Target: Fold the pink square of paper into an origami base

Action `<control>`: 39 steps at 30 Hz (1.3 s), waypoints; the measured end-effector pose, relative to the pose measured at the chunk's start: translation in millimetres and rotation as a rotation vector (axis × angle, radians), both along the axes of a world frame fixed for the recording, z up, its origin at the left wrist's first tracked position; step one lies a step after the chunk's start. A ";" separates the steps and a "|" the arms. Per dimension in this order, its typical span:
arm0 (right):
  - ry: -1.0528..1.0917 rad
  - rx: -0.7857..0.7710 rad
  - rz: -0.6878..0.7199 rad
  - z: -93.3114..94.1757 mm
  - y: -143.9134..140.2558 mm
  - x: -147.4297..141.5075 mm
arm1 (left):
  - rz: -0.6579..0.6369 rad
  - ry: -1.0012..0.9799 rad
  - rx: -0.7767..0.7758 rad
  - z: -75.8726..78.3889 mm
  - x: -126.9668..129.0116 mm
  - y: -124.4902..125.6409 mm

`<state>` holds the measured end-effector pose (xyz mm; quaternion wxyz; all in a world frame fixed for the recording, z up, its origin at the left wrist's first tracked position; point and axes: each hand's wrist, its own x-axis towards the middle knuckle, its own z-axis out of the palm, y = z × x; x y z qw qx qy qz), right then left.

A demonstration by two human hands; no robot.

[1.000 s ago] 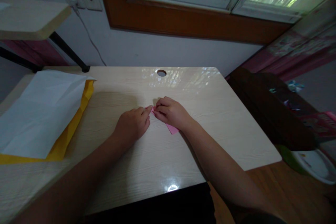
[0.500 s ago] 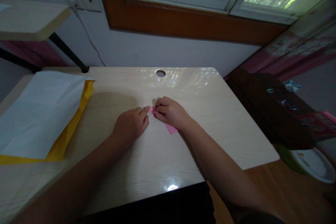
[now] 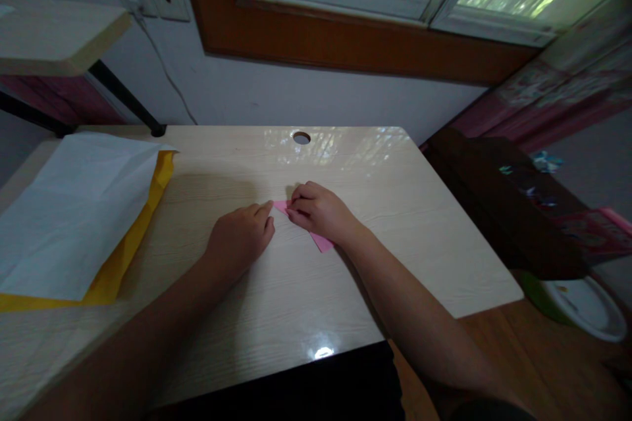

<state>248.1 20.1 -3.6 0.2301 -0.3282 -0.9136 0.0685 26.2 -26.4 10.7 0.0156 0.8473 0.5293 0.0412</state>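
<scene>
A small folded piece of pink paper [image 3: 322,242] lies on the pale wood-grain table, with a pointed end to the left. My right hand [image 3: 318,210] is closed on its middle, thumb and fingertips pressed together, and covers much of it. At the left tip, the index fingertip of my left hand [image 3: 241,231] presses the paper against the table. The other fingers of that hand are curled in. How the folds run under my right hand is hidden.
White sheets [image 3: 79,210] over yellow paper [image 3: 133,230] lie at the table's left. A shelf [image 3: 64,39] on black legs rises behind them. A round cable hole [image 3: 301,138] is near the back edge. On the right are a dark cabinet [image 3: 494,204] and a white basin [image 3: 587,309].
My left hand has slid a little to the left along the pink paper, so more of its pointed end shows. My right hand has stayed in place.
</scene>
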 end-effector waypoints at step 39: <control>0.123 -0.165 0.012 3.1 -2.1 10.8 | -0.233 -0.153 -0.047 -8.6 -32.7 23.9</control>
